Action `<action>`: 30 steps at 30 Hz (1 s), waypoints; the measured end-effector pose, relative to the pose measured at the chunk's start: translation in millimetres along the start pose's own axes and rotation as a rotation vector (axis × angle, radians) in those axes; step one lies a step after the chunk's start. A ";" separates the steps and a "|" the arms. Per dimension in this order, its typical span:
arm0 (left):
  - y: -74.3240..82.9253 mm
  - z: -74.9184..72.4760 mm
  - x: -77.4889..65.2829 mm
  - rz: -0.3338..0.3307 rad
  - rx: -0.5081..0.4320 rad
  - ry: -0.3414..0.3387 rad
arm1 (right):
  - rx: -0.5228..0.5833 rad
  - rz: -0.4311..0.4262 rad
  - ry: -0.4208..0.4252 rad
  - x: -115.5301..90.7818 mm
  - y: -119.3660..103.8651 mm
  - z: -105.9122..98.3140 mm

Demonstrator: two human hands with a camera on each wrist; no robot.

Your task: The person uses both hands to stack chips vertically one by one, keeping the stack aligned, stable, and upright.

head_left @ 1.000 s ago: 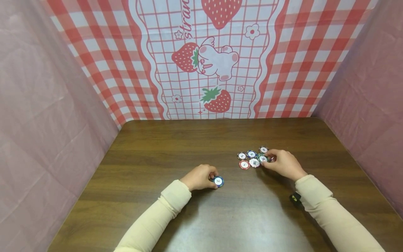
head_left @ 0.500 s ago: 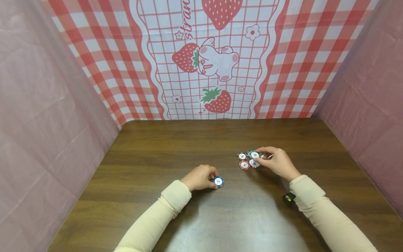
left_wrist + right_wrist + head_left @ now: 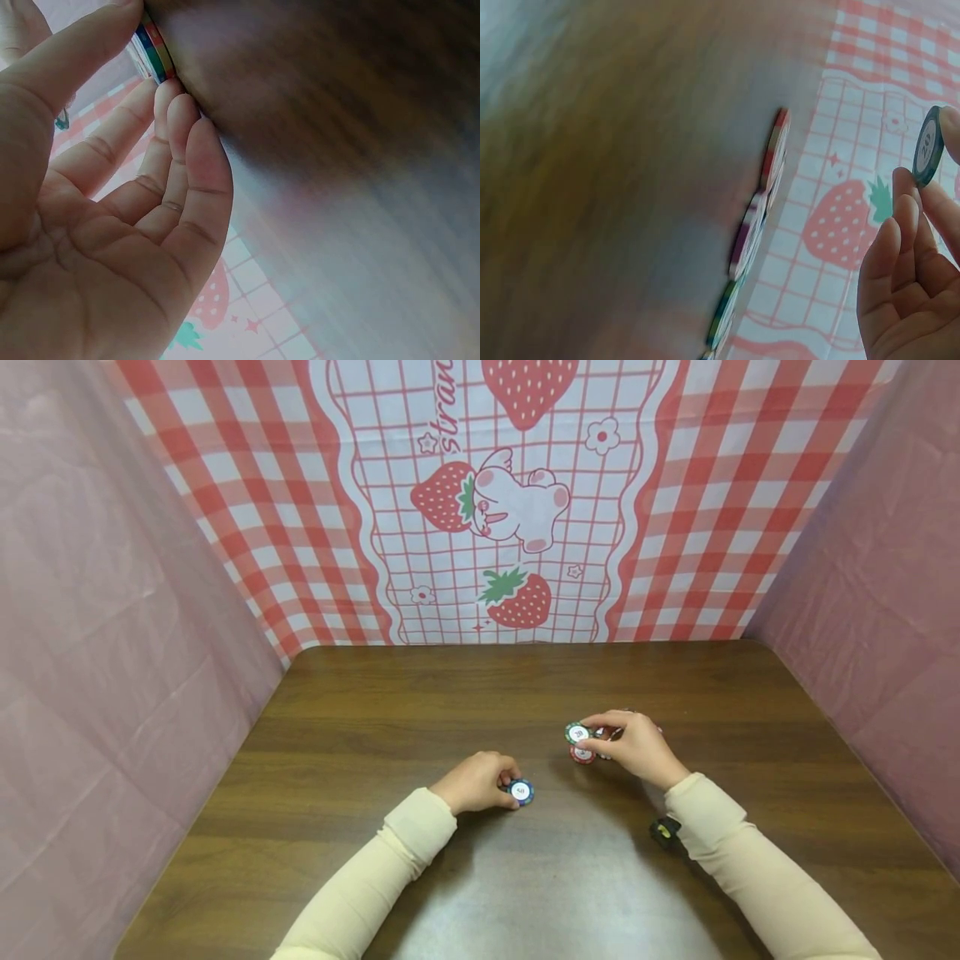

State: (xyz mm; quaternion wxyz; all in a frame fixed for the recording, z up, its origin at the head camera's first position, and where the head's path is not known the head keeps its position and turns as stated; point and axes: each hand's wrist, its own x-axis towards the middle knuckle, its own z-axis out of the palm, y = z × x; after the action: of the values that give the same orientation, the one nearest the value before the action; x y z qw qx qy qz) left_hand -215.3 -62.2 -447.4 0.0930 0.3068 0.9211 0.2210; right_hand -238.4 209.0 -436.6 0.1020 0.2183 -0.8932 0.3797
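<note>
My right hand (image 3: 636, 747) pinches a green-edged poker chip (image 3: 578, 734) between thumb and fingers. In the right wrist view this chip (image 3: 928, 148), marked 20, is held up clear of the table. Just below it in the head view, a red poker chip (image 3: 582, 756) lies partly covered. My left hand (image 3: 480, 782) holds a blue poker chip (image 3: 521, 791) marked 50 by its edge, low at the table. From the left wrist, multicoloured chip edges (image 3: 155, 49) show between thumb and fingertips, one layer against another.
In the right wrist view, the red chip (image 3: 776, 150), a white-and-purple chip (image 3: 747, 236) and a green chip (image 3: 721, 319) lie in a row on the brown wooden table (image 3: 375, 710). My right hand hides most of them from the head. A checked strawberry cloth (image 3: 517, 602) hangs behind.
My right hand has lifted the green chip from the right side of the group and carried it left over the other chips. The left hand has stayed in place.
</note>
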 end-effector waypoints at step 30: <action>-2.2 1.6 2.3 0.005 -0.003 0.001 | 0.054 -0.108 -0.205 9.9 -30.8 43.0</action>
State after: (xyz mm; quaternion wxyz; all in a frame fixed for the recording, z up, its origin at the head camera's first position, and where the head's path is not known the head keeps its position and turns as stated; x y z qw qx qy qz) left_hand -217.9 -61.8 -449.9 0.0925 0.3087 0.9201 0.2225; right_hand -233.4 155.8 -443.4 0.0245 0.3066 -0.8753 0.3733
